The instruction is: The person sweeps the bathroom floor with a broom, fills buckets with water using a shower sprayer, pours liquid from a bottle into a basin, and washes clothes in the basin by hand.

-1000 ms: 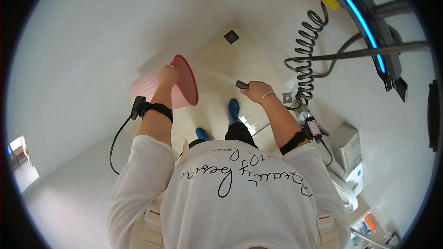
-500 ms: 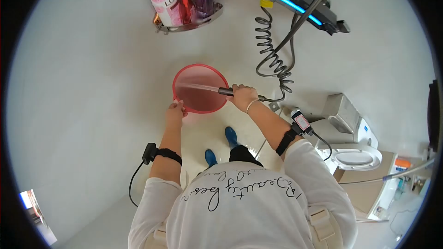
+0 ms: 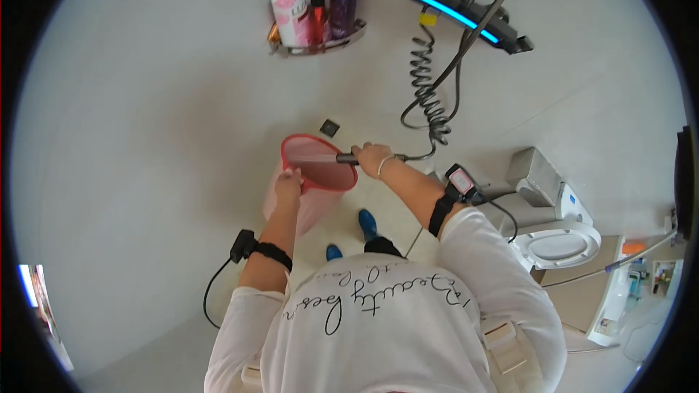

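Center: pink bucket (image 3: 309,207), tilted, mouth toward upper right. Left hand (image 3: 289,183) fingers grip its rim. Right hand (image 3: 373,159) fingers wrapped round sprayer (image 3: 347,159), stream going into bucket. Floor drain (image 3: 329,128) just above bucket.

A hand could pass between the corner shelf (image 3: 328,45) and the coiled hose (image 3: 421,76), along the wall (image 3: 182,124). On the right, this hose and the black shower panel (image 3: 455,16) stand in the way. The spray nozzle (image 3: 348,159) blocks one side of the mouth of the pink bucket (image 3: 314,207); the left hand (image 3: 289,180) occupies its near rim.
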